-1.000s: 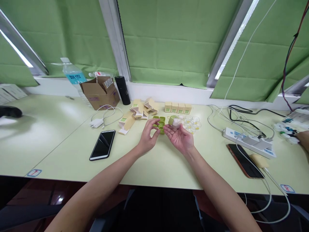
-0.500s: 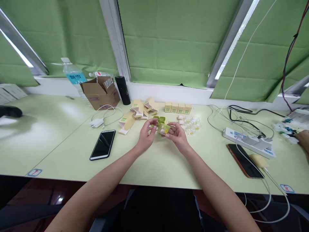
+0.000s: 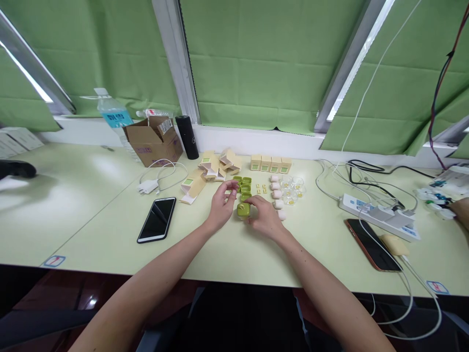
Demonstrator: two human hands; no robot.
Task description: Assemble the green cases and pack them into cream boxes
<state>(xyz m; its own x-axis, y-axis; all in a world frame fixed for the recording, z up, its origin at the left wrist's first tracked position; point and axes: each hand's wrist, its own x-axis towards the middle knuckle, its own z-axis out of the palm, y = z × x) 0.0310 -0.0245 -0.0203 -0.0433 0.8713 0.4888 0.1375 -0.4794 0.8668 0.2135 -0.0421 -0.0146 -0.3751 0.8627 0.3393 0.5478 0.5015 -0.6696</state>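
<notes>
A small square container with an olive-green top (image 3: pixel 243 210) is at the front of the small parts. My right hand (image 3: pixel 264 217) has its thumb and fingers at the container's right side, gripping it. To its left, my left hand (image 3: pixel 222 204) is open, fingers curved and apart, apparently holding nothing. Beyond the hands sit several olive-green square cups (image 3: pixel 246 181), partly hidden by my left fingers. Tiny yellow pieces (image 3: pixel 261 188) lie to their right. A column of white rounded pieces (image 3: pixel 276 194) follows, then clear round-looking cups with yellow centres (image 3: pixel 292 188).
Small cream boxes (image 3: pixel 271 164) stand in a row at the back, beside opened cartons (image 3: pixel 210 168). A phone (image 3: pixel 157 220) and charger (image 3: pixel 148 186) lie left. A cardboard box (image 3: pixel 152 142) and black bottle (image 3: pixel 186 137) stand behind. Right are a power strip (image 3: pixel 377 215) and second phone (image 3: pixel 372 243).
My right hand has brought the container down and nearer, turned so its green top faces up. The white and yellow pieces now show more fully. My left hand has barely moved.
</notes>
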